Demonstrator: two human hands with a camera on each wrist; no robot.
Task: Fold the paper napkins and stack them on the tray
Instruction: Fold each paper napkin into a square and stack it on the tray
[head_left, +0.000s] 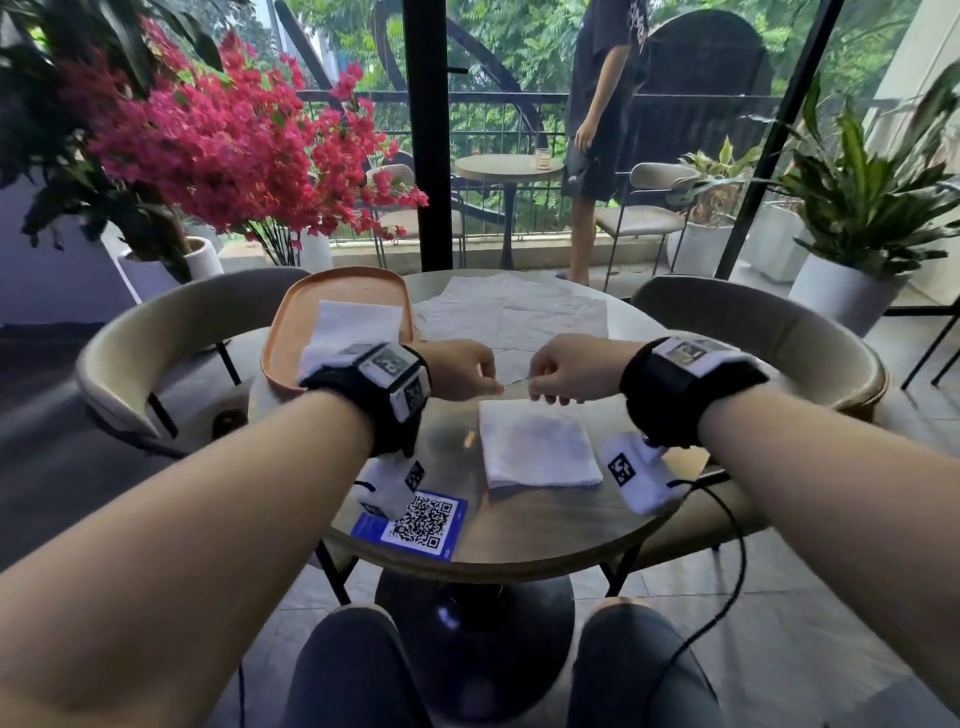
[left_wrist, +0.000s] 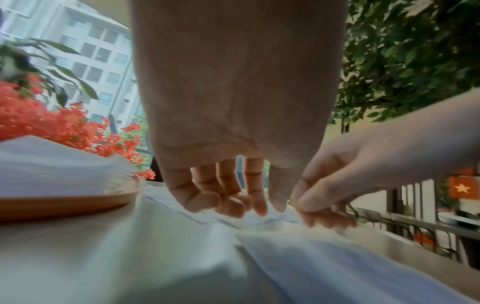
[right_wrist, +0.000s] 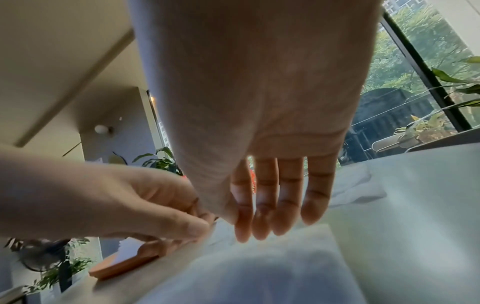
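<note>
Over the middle of the round table (head_left: 519, 535), my left hand (head_left: 491, 384) and right hand (head_left: 537, 387) meet fingertip to fingertip. Each pinches the near edge of a thin white napkin sheet (head_left: 514, 382), seen almost edge-on. In the left wrist view my left hand's fingers (left_wrist: 233, 203) curl down onto the white paper (left_wrist: 272, 222), and my right hand (left_wrist: 324, 205) pinches beside them. A folded napkin (head_left: 537, 447) lies flat just in front of the hands. Unfolded napkins (head_left: 519, 312) are spread behind them. The orange tray (head_left: 332, 283) at back left holds a stack of folded napkins (head_left: 358, 322).
A blue QR-code card (head_left: 421, 522) lies at the table's near left edge. Curved beige chairs stand to the left (head_left: 156, 332) and right (head_left: 769, 332). Red flowers (head_left: 218, 145) rise behind the tray. A person (head_left: 597, 130) stands on the balcony beyond the glass.
</note>
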